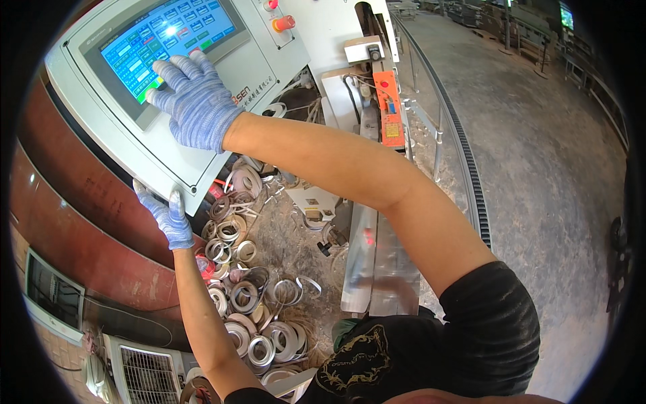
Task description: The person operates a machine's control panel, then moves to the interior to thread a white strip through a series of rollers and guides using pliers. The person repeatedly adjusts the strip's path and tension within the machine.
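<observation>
A grey control panel with a blue touch screen fills the upper left. My right hand, in a blue-grey knit glove, lies flat on the screen's lower right part, fingers spread and fingertips touching the display. My left hand, gloved the same way, grips the panel's lower edge from beneath. A red round button and a smaller red one sit on the panel to the right of the screen.
Several rolls of edge-banding tape lie in a heap on the dusty floor below the panel. An orange machine part and a metal guide rail stand to the right. A concrete floor stretches beyond. A white fan grille sits at the lower left.
</observation>
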`<action>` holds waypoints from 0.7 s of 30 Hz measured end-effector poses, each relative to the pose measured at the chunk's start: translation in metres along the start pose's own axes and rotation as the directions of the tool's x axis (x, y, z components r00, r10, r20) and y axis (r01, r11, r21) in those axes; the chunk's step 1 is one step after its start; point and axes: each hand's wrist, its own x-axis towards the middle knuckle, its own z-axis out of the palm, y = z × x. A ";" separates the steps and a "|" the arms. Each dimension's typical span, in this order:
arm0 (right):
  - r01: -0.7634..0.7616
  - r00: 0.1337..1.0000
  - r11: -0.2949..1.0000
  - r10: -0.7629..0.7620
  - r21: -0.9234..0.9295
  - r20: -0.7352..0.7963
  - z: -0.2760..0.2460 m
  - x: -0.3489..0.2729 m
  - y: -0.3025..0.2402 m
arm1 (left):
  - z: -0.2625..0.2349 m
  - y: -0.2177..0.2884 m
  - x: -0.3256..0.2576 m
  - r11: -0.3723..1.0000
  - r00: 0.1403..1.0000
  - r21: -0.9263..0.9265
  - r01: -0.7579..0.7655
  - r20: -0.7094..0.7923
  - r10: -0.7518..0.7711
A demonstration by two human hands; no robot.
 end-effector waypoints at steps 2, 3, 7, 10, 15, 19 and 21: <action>-0.001 1.000 1.000 0.001 0.000 -0.002 0.000 0.000 -0.001 | -0.001 -0.001 0.000 1.000 1.000 0.007 -0.004 0.000 0.004; -0.002 1.000 1.000 0.002 0.002 -0.001 0.000 0.000 -0.001 | -0.001 -0.001 0.000 1.000 1.000 0.020 -0.012 0.000 0.012; 0.013 0.998 1.000 -0.013 -0.007 0.057 -0.001 0.001 0.000 | -0.001 0.000 0.000 0.999 1.000 0.037 -0.018 -0.001 0.018; 0.023 0.996 1.000 -0.021 -0.016 0.089 -0.001 0.002 0.001 | 0.000 0.001 0.000 1.000 1.000 0.023 -0.008 -0.004 0.008; 0.022 0.996 1.000 -0.021 -0.014 0.090 0.000 0.002 0.001 | 0.000 -0.001 0.001 1.000 1.000 0.000 0.000 -0.004 0.000; 0.024 0.996 1.000 -0.023 -0.007 0.087 -0.001 0.001 0.001 | -0.001 0.000 0.001 1.000 1.000 0.020 -0.003 -0.003 0.003; 0.020 0.998 1.000 -0.020 -0.005 0.058 -0.001 0.001 0.000 | 0.000 0.001 0.000 1.000 1.000 0.023 -0.003 -0.004 0.003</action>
